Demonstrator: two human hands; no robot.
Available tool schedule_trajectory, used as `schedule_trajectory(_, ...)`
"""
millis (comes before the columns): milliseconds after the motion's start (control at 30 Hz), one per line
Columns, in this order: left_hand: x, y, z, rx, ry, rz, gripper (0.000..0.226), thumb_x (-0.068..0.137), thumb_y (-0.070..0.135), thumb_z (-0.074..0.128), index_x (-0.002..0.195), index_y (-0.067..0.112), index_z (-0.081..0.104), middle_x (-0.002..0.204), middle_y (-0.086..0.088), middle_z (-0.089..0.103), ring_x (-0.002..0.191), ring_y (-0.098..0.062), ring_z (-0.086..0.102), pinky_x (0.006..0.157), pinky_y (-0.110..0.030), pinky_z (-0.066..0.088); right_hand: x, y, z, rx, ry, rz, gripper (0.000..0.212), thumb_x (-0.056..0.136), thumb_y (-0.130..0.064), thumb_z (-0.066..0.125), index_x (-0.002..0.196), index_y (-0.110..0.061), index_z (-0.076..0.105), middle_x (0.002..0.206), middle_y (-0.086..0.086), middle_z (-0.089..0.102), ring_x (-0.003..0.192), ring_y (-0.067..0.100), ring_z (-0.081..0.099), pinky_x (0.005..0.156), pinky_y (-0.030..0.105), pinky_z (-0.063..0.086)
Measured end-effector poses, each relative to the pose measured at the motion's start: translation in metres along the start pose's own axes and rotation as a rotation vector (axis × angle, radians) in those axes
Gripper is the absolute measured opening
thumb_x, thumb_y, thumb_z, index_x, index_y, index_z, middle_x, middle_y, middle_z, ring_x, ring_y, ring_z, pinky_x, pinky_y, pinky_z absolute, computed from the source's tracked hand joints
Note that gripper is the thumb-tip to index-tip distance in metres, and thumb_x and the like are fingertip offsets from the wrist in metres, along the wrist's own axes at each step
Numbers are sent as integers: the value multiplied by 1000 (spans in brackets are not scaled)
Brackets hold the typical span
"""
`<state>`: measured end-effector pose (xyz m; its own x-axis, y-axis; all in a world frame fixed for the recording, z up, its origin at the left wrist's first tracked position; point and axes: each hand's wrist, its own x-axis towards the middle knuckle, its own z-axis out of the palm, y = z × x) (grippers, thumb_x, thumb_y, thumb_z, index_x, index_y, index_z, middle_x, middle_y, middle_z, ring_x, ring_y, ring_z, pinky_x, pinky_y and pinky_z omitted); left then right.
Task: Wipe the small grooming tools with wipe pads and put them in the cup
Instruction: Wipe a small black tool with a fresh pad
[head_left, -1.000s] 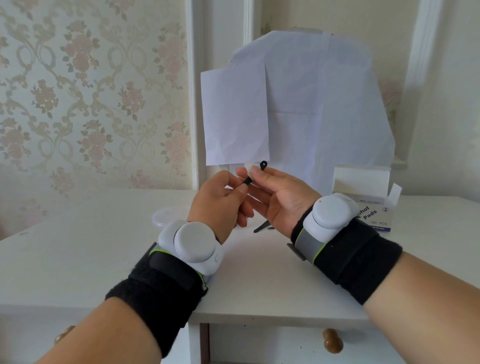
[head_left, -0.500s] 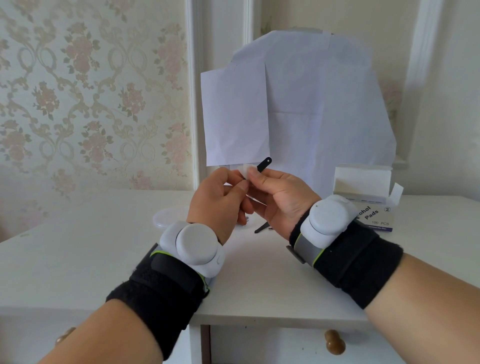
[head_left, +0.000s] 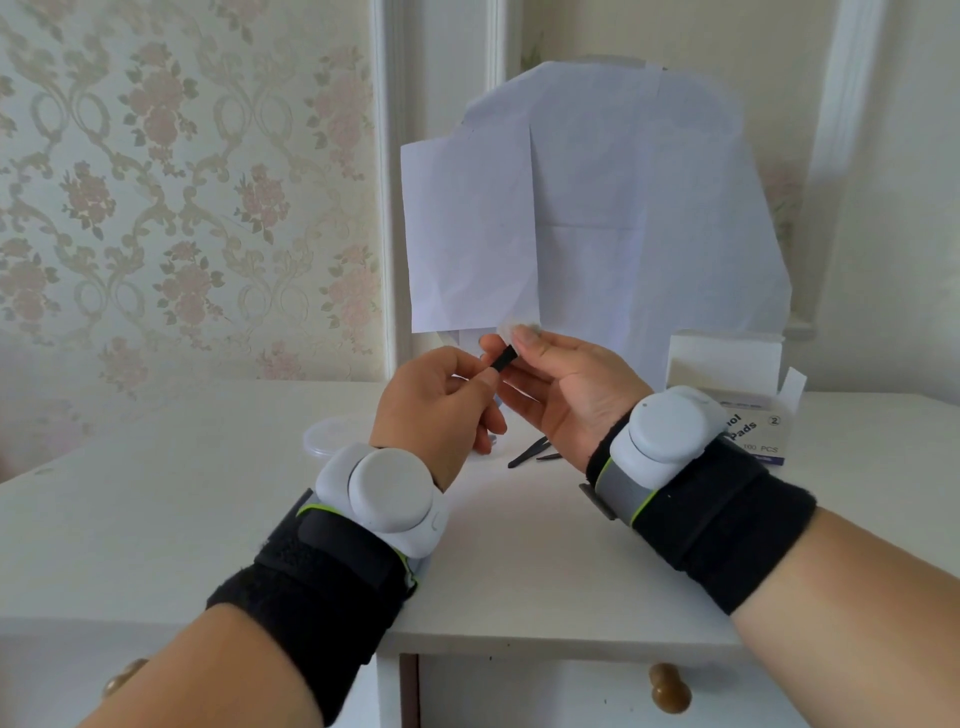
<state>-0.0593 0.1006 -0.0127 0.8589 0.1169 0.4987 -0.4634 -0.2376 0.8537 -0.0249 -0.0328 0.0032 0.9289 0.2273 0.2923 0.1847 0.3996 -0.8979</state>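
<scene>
Forearms enter from the bottom edge, each wrapped in a black wrist strap carrying a rounded white sensor unit; beneath them a brown drawer knob (head_left: 669, 688) projects from the front of the white table (head_left: 156, 519). Above the tabletop the left hand (head_left: 434, 410) has its fingers curled, thumb and forefinger pinching the lower end of a small black grooming tool (head_left: 504, 358), of which only a short dark stretch shows between the two hands. The right hand (head_left: 566, 395) faces it, palm turned toward the left hand, with thumb and fingertips closed on a white wipe pad (head_left: 514, 329) folded over the tool's upper end; the pad hides that end, so its shape cannot be told. Tool and pad are held in the air, clear of the table surface. On the table, just beyond and partly hidden by the right hand, lie two further dark slender tools (head_left: 535, 451). To the left, a round translucent lid (head_left: 332, 437) lies flat, partly behind the left wrist. At the right stands an open white box of alcohol pads (head_left: 748, 410), its flap raised. Behind all, white paper sheets (head_left: 597, 208) stand against a floral-papered wall with white mouldings.
</scene>
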Motion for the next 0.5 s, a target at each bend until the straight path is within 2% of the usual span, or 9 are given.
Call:
schedule_trajectory(100, -1, 1, 0, 9, 15, 4, 16, 94, 15, 57, 83, 10, 67, 57, -4, 66, 43, -14, 54, 45, -18, 43, 0, 1, 0, -4, 2, -15, 20, 95, -20, 62, 83, -12, 76, 96, 7, 75, 85, 18, 70, 83, 31, 57)
schedule_trajectory(167, -2, 2, 1, 8, 14, -5, 16, 94, 14, 58, 83, 12, 70, 58, -3, 67, 44, -13, 56, 45, -16, 43, 0, 1, 0, -3, 29, -31, 24, 96, -21, 60, 81, -13, 76, 93, 7, 75, 85, 19, 70, 82, 31, 57)
schedule_trajectory(267, -3, 3, 2, 17, 8, -20, 19, 95, 12, 55, 86, 15, 71, 64, -5, 71, 49, -13, 60, 45, -15, 45, 1, 0, 1, -3, 100, -29, 18, 97, -22, 59, 100, -9, 72, 95, 5, 76, 82, 17, 71, 77, 29, 56)
schedule_trajectory(333, -2, 4, 2, 26, 5, -30, 21, 95, 10, 53, 89, 16, 72, 67, -5, 73, 52, -14, 62, 45, -15, 45, 2, -1, 0, 3, 159, -24, 22, 97, -21, 60, 112, -7, 68, 96, 3, 77, 79, 13, 72, 73, 27, 55)
schedule_trajectory(433, -2, 4, 2, 46, 4, -32, 19, 95, 12, 53, 91, 14, 72, 68, -3, 73, 52, -13, 64, 45, -14, 45, 2, -3, -2, -11, 203, -32, 24, 96, -22, 61, 114, -9, 68, 94, 1, 78, 78, 10, 72, 70, 25, 52)
schedule_trajectory(500, -2, 4, 3, 63, 15, -25, 18, 95, 15, 55, 89, 14, 72, 66, -2, 73, 51, -12, 63, 46, -14, 45, 4, -3, -4, -49, 223, -39, 19, 95, -25, 62, 105, -13, 71, 94, -1, 77, 79, 10, 69, 68, 25, 50)
